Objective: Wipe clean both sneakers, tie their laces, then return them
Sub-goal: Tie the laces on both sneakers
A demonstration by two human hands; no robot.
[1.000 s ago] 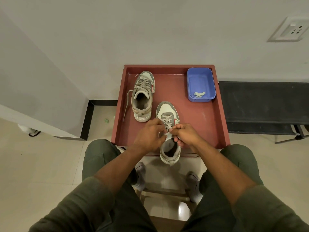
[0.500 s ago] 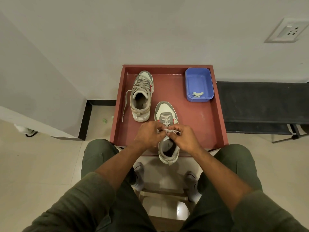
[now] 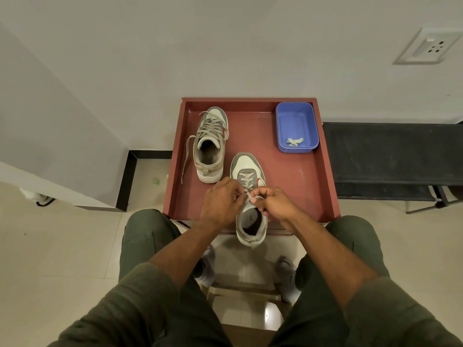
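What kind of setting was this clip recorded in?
Probably a plain indoor room in a home: tiled floor, white wall with a socket, and a small red table holding sneakers, set beside a black bench.

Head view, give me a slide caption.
Both hands, left and right, pinch near sneaker's laces on red tray.

Tray [image 3: 313,176]: matt red-brown painted surface, scuffed. Blue tub [image 3: 297,126]: smooth plastic, slight sheen. Sneakers – near one [image 3: 246,166], far one [image 3: 211,144]: matt cloth/leather-look uppers, woven flat laces. Floor [image 3: 50,246]: glossy tile. Trousers [image 3: 140,236]: matt cloth.
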